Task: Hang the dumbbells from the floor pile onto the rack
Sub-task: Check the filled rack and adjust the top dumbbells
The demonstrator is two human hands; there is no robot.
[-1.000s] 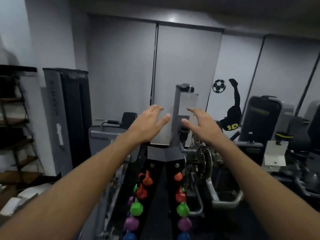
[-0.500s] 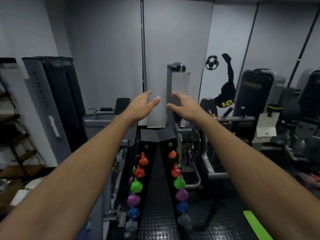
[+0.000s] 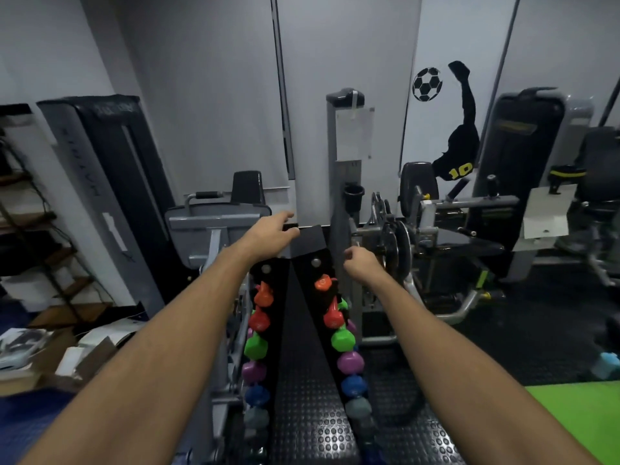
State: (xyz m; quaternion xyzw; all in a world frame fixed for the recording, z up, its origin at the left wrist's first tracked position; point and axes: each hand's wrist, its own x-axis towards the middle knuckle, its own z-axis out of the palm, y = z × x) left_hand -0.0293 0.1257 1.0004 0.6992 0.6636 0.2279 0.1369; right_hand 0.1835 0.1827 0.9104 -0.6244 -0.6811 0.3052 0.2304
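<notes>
Black steel forms the rack (image 3: 307, 250), seen from above with coloured dumbbells (image 3: 343, 339) hung down both of its sides. At its top edge the left hand (image 3: 272, 232) is laid with relaxed fingers, holding nothing; beside the right edge the right hand (image 3: 360, 261) is loosely curled and empty. No floor pile is shown. A free peg is best identified before the next dumbbell is fetched.
</notes>
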